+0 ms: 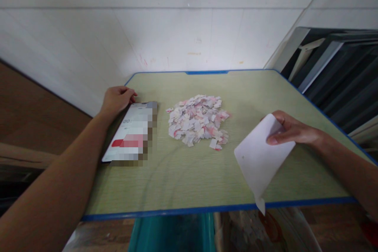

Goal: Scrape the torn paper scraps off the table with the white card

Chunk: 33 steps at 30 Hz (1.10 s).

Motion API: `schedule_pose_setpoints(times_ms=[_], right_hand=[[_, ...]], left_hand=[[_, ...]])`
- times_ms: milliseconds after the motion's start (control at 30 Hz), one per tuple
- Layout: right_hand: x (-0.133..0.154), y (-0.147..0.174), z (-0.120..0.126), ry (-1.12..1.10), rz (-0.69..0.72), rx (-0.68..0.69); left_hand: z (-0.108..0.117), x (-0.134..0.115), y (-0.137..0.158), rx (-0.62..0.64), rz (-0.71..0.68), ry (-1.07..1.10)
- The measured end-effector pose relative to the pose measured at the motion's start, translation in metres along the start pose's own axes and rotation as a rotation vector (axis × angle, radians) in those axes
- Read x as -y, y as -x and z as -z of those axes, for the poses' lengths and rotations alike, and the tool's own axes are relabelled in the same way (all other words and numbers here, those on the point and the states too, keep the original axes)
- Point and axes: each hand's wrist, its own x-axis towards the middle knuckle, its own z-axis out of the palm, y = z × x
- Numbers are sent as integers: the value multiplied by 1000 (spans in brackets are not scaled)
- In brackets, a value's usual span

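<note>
The right hand (291, 130), clamped on a white paper sheet (261, 155) over the right part of the surface (189, 185), should probably pinch firmly but lightly, keeping the sheet uncreased and clear of the scrap pile (196, 120). The left hand (116, 97) curls beside the phone (134, 126); whether it grips anything, I cannot tell.

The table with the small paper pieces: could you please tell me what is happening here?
A person's right hand holds a white sheet between thumb and fingers, over the right part of the table; in this view its bent lower tip reaches past the near edge. The left hand is at the far end of a phone, near the table's left edge, with nothing visibly held. A loose pile of small paper pieces lies around the middle, apart from both hands.
</note>
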Motion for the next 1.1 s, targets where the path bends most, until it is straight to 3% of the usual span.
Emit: schedule_pose_setpoints(times_ms=[100,200,400,533,933,1000,1100], right_hand=[[-4,0,-2,-9,13,43],[-5,0,-6,-122,56,-47],[-2,-13,-9,-292,211,-585],[-5,-21,-5,-297,190,-739],[-3,-12,-5,-232,168,-560],[-3,-9,-2,-213,167,-486],[-5,-3,3,-114,89,-263]], left_hand=[[0,-2,1,-5,-2,-17],[-1,-2,1,-5,1,-10],[-1,3,0,-9,-28,6],[0,3,2,2,-45,25],[-3,8,-2,-13,-62,37],[-3,6,-2,-14,-57,25],[-3,3,-1,-21,-37,1]])
